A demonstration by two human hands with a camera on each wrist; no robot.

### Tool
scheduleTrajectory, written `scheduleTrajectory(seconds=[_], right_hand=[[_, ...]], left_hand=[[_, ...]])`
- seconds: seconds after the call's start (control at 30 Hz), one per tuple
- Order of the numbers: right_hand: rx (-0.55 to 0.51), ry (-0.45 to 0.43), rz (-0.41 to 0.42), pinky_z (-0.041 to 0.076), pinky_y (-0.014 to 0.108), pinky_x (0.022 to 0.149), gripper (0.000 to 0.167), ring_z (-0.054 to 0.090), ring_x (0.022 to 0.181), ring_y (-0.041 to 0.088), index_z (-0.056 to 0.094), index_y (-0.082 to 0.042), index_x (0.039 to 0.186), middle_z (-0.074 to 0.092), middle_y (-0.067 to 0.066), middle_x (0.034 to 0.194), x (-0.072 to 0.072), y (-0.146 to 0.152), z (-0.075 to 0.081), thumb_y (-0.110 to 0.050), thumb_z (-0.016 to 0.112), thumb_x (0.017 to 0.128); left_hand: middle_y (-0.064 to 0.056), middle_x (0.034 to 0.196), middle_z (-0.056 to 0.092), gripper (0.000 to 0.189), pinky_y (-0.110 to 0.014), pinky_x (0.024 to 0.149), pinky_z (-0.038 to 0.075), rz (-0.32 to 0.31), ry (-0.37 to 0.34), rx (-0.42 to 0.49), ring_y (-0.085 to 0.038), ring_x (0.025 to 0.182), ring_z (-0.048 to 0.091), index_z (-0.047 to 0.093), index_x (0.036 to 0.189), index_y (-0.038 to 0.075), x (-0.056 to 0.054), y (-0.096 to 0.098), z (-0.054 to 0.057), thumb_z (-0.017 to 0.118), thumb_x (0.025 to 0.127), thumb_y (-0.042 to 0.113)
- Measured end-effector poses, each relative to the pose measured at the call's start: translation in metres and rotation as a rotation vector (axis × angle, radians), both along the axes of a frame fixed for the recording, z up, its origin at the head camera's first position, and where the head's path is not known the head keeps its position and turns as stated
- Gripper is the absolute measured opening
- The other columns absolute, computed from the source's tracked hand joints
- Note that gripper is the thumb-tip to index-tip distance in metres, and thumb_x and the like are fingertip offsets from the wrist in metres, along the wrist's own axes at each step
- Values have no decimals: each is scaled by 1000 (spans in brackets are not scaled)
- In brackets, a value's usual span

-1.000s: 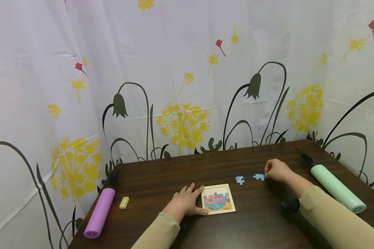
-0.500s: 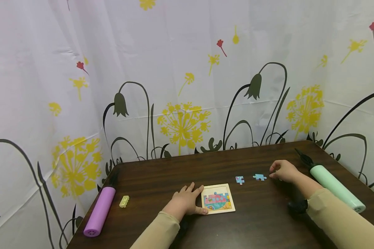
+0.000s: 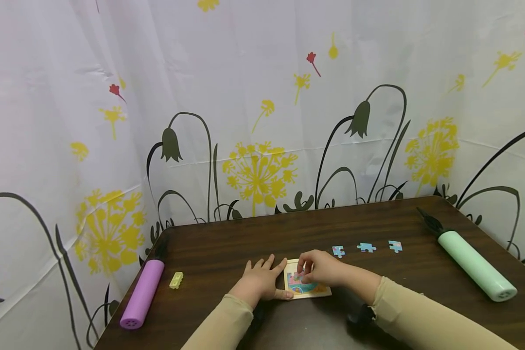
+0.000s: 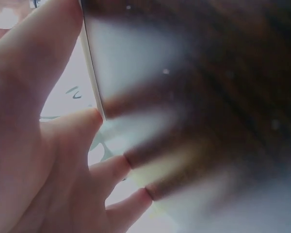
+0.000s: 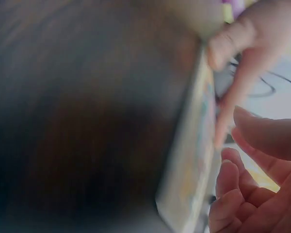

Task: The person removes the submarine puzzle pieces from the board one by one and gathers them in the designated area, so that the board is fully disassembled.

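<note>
- Left hand (image 3: 258, 283) is resting, grip spread, along the left edge of the puzzle tray (image 3: 315, 294), apparently steadying it on the table (image 3: 227, 243).
- Right hand (image 3: 321, 268) is bending over the tray; whether its grip is pinching anything, cannot tell.
- Loose pieces (image 3: 366, 247) are lying far right, presumably within reach.

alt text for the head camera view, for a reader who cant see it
A framed puzzle lies on a dark table, a person's left hand spread at its left edge and right hand curled over it. Three loose, mostly blue pieces lie right of it; a purple tube and yellow block lie left, a mint-green tube far right.
</note>
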State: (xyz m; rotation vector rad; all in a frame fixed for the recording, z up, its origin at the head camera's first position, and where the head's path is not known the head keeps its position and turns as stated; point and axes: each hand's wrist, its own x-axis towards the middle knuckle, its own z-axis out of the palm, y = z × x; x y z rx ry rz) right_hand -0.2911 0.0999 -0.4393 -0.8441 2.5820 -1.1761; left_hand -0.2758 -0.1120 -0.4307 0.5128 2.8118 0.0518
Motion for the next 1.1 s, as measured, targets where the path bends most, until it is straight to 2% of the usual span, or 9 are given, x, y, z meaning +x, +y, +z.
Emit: scheduleTrajectory(seconds=[0.17, 0.37, 0.53, 0.67, 0.87, 1.1], right_hand=[[-7, -15, -6, 44, 28, 54, 22, 52, 63, 14, 66, -5, 94, 57, 0, 72, -2, -22, -11, 1, 80, 78], [-23, -37, -46, 41, 27, 52, 28, 49, 60, 13, 63, -6, 94, 55, 2, 69, -5, -28, -19, 2, 82, 75], [-6, -46, -64, 40, 26, 52, 32, 48, 59, 12, 61, -7, 95, 54, 1, 69, -4, -30, -19, 2, 83, 73], [6, -71, -109, 40, 27, 53, 35, 48, 60, 14, 59, -6, 94, 54, 2, 71, -2, -33, -18, 1, 85, 72], [34, -62, -158, 40, 30, 56, 35, 49, 62, 15, 58, -5, 91, 54, 2, 72, 1, -36, -15, -2, 87, 71], [10, -77, -152, 39, 30, 55, 39, 49, 62, 16, 55, -5, 93, 54, 3, 72, 2, -38, -15, 1, 86, 70]], left_hand=[[-13, 160, 25, 95, -63, 112, 14, -3, -13, -13, -39, 143, 27, 31, 157, 27, 0, 1, 2, 63, 79, 70], [-12, 161, 25, 95, -63, 112, 15, -7, -15, -19, -38, 143, 27, 30, 157, 27, 0, 2, 2, 62, 79, 71], [-11, 161, 24, 102, -63, 112, 15, -3, -15, -13, -39, 144, 26, 28, 158, 28, -1, 0, 1, 65, 75, 74], [-13, 161, 23, 108, -63, 111, 16, -2, -15, 9, -40, 144, 25, 27, 158, 27, 0, -1, -1, 68, 70, 75], [-15, 160, 24, 107, -63, 111, 17, 10, -24, 35, -41, 143, 25, 29, 158, 25, 2, 1, 3, 72, 71, 71], [-15, 160, 25, 106, -63, 111, 18, 13, -31, 37, -42, 143, 25, 30, 157, 25, 3, 2, 5, 73, 71, 70]])
